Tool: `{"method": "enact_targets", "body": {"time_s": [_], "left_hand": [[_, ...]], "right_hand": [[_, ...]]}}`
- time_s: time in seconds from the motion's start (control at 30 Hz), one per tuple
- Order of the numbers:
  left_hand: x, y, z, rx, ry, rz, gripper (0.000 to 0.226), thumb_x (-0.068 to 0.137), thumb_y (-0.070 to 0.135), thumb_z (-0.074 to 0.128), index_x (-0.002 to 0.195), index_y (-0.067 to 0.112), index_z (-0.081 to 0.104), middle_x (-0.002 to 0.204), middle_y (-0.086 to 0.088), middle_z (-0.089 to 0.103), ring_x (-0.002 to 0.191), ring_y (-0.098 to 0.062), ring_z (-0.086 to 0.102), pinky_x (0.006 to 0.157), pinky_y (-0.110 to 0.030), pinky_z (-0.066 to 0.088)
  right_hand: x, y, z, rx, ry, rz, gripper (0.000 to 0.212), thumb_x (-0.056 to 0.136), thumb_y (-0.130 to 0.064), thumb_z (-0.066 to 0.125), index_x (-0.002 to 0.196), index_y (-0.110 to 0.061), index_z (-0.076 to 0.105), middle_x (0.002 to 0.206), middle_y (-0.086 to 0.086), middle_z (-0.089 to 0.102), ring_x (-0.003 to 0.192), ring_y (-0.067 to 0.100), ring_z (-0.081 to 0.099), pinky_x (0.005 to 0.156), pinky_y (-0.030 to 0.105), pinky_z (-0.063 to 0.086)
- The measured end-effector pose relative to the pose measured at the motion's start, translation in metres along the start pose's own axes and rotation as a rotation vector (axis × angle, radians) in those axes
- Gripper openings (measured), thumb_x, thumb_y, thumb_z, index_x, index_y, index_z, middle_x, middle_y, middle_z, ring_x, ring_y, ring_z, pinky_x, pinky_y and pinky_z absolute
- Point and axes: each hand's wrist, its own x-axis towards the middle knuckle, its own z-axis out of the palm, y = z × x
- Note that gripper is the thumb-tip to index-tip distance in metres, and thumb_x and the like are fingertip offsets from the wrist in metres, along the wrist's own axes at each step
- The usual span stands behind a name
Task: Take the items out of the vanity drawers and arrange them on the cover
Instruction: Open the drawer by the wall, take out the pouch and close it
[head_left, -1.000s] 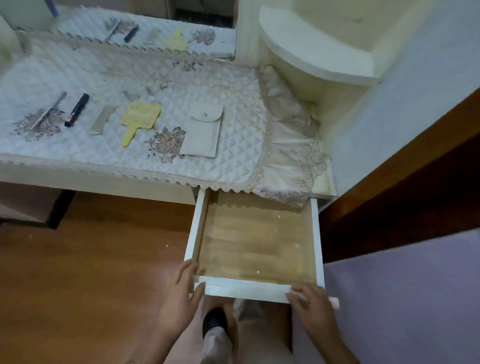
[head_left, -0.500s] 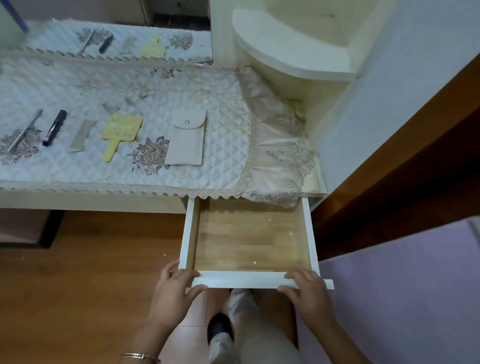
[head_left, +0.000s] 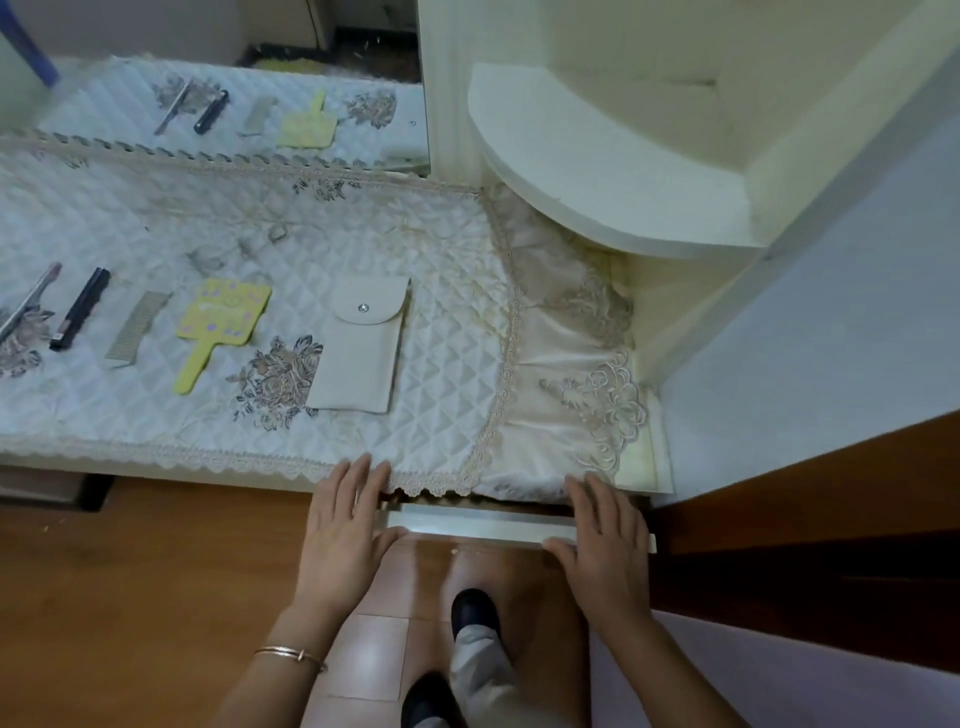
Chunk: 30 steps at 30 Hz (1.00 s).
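Both hands lie flat with straight fingers and grip nothing. The left hand (head_left: 345, 525) presses the left end of the drawer (head_left: 483, 526) front, and the right hand (head_left: 605, 540) presses the right end. The drawer is almost shut. Only a thin dark gap shows under the vanity top, and the inside is hidden. The items are on the cover (head_left: 441, 374) in one row: pouch (head_left: 361, 348), yellow paddle (head_left: 221, 325), comb (head_left: 137, 332), black tube (head_left: 80, 309) and, at the far left, a silvery stick (head_left: 28, 306) partly cut by the frame.

I judge that the main danger is the lace hem (head_left: 431, 487). It hangs over the gap, and the last push could trap it between front and top. Then the drawer would not close fully, or the lace could tear. The fingertips of both hands reach onto this hem. They could be pinched in the gap, or they could drag the cover and disturb the row. The pouch lies nearest to the hands, so it would probably move first. If one hand pushes harder than the other, the drawer may go crooked and jam. The shelf (head_left: 597, 156) at the right is well apart and gives no risk.
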Motion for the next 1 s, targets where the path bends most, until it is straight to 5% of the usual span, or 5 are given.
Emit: {"method": "enact_targets", "body": {"time_s": [0.13,0.3,0.73,0.87,1.0], "left_hand": [[0.019,0.007,-0.001,-0.052,0.074,-0.097,0.055,0.083,0.063,0.034,0.115,0.020,0.047,0.120,-0.003,0.040,0.114,-0.031,0.036,0.097,-0.046,0.035],[0.035,0.024,0.000,-0.082,0.044,-0.299,0.063,0.057,0.010,0.082,0.102,0.024,0.041,0.119,-0.014,0.047,0.114,-0.043,0.038,0.090,-0.063,0.034],[0.016,0.018,-0.001,-0.122,0.061,-0.177,0.052,0.074,0.005,0.063,0.121,0.017,0.045,0.131,-0.014,0.045,0.126,-0.036,0.031,0.101,-0.058,0.033],[-0.023,0.005,-0.015,-0.342,0.012,-0.170,0.037,0.086,0.011,0.050,0.123,0.014,0.052,0.133,-0.006,0.053,0.124,-0.026,0.048,0.100,-0.044,0.040],[-0.106,-0.024,-0.013,-0.573,-0.220,-0.375,0.030,0.091,0.014,0.049,0.121,0.010,0.055,0.121,-0.007,0.062,0.110,-0.020,0.058,0.090,-0.024,0.043]], "right_hand": [[0.023,-0.003,0.002,-0.041,0.065,0.019,0.073,0.048,-0.037,0.086,0.111,-0.022,0.051,0.116,0.006,0.059,0.096,0.025,0.042,0.088,0.043,0.029],[0.040,-0.006,0.001,-0.075,0.064,0.054,0.051,0.056,-0.038,0.080,0.096,-0.023,0.052,0.103,0.005,0.062,0.081,0.026,0.050,0.071,0.037,0.033],[0.036,-0.010,-0.013,-0.072,-0.019,0.040,0.050,0.064,-0.025,0.078,0.107,-0.020,0.053,0.111,0.010,0.060,0.091,0.030,0.054,0.076,0.039,0.045],[0.001,-0.021,-0.020,0.073,-0.215,0.111,0.062,0.081,-0.018,0.061,0.137,-0.018,0.036,0.146,0.008,0.035,0.129,0.029,0.036,0.105,0.044,0.031],[-0.061,-0.034,-0.018,0.237,-0.424,0.153,0.049,0.088,-0.017,0.052,0.135,-0.016,0.039,0.140,0.006,0.042,0.126,0.024,0.043,0.101,0.038,0.038]]}}
